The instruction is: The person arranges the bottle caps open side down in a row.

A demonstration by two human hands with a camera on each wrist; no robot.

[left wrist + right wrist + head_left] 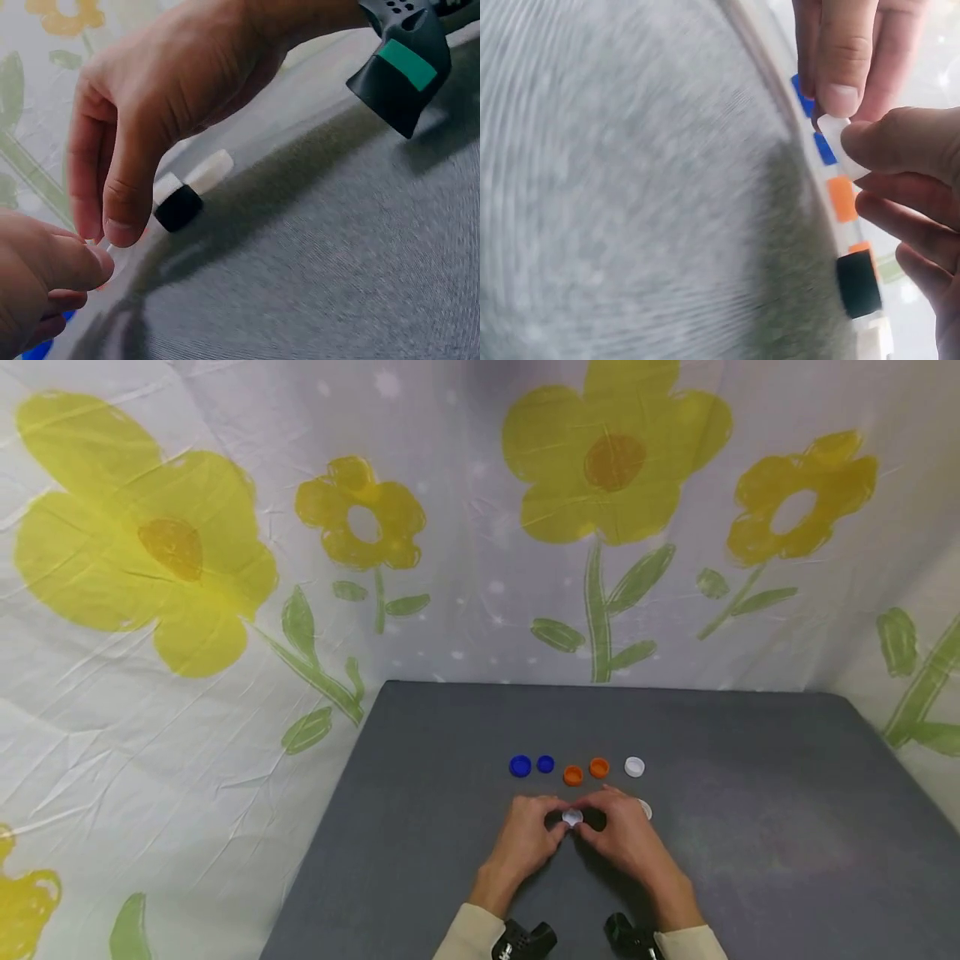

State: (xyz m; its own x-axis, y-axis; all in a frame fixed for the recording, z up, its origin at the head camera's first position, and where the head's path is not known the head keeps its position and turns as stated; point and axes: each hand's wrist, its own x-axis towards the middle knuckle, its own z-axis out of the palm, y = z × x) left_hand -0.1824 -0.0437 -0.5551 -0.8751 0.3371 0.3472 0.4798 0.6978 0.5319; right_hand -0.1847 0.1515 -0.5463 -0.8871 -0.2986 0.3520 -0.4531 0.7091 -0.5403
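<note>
A small white bottle cap (572, 817) is held between both hands over the grey table. My left hand (527, 835) pinches its left side with thumb and fingers. From the other side my right hand (626, 835) grips it too. In the right wrist view the white cap (843, 148) appears tilted, with the right thumb across its face. Fingers hide most of it in the left wrist view. Just beyond the hands lie two orange caps (573, 775). A white-faced cap (645, 809) is partly covered by the right hand.
Two blue caps (521, 766) sit left of the orange ones, and another white cap (634, 767) to their right. A dark piece (178, 208) stands near white ones in the left wrist view. Behind the grey table (750, 735) hangs a flowered cloth (465, 568).
</note>
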